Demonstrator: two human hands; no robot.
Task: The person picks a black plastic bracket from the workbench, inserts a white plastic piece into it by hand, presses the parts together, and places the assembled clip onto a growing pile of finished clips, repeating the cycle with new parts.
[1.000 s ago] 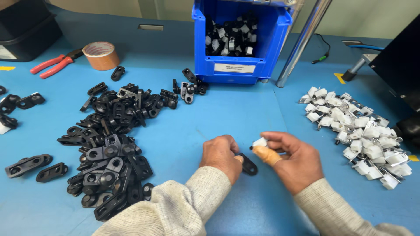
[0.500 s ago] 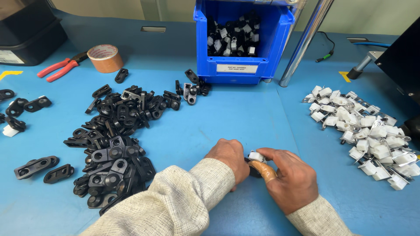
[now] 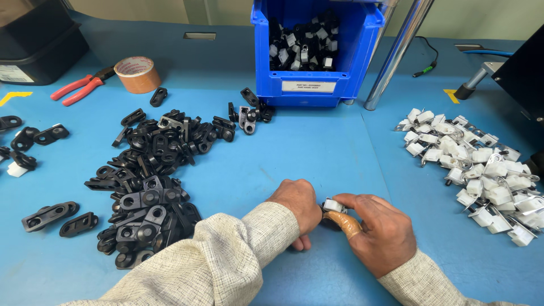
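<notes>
My left hand (image 3: 296, 205) and right hand (image 3: 378, 231) jointly grasp a white clip (image 3: 333, 205) against a black bracket at the near counter (image 3: 317, 153). Assembled parts fill the far blue bin (image 3: 309, 85); large piles of black brackets (image 3: 150, 181) and white clips (image 3: 481, 164) remain.

Single head view, looking steeply down, close over blue table (image 3: 317, 153).

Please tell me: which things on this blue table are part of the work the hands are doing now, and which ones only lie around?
In use:
- left hand and right hand, pressing together on a small white clip
- pile of white clips
- pile of black brackets
- blue bin of parts

Lying about:
- red pliers
- tape roll
- black box
</notes>
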